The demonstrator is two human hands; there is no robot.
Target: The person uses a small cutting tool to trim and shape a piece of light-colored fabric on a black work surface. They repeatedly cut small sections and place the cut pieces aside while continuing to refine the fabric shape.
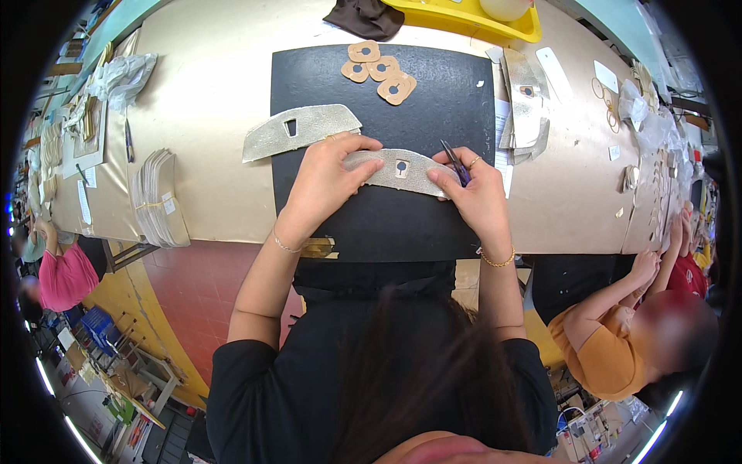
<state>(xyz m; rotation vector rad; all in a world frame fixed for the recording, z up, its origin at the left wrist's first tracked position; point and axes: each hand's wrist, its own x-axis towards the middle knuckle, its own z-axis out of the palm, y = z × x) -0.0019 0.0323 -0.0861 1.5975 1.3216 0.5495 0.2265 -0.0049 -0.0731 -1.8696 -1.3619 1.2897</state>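
Between my two hands is a curved, glittery silver piece point(421, 172) with a small cut-out near its middle. My left hand point(328, 174) pinches its left end between thumb and fingers. At the other end my right hand point(473, 188) grips it with the thumb on top, and a pair of dark thread snips point(456, 163) is tucked in that same hand, tips pointing away from me. Beyond my left hand lies a similar silver piece point(267, 133) with a dark slot, partly on the black mat point(363, 228). My fingers hide both ends of the held piece.
Several small tan pieces with keyhole cut-outs point(395, 89) lie at the mat's far side. A yellow tray point(471, 22) and dark cloth point(363, 17) are behind. Stacked curved pieces point(158, 197) sit left, silver pieces point(525, 100) right. A person in orange point(607, 340) sits at right.
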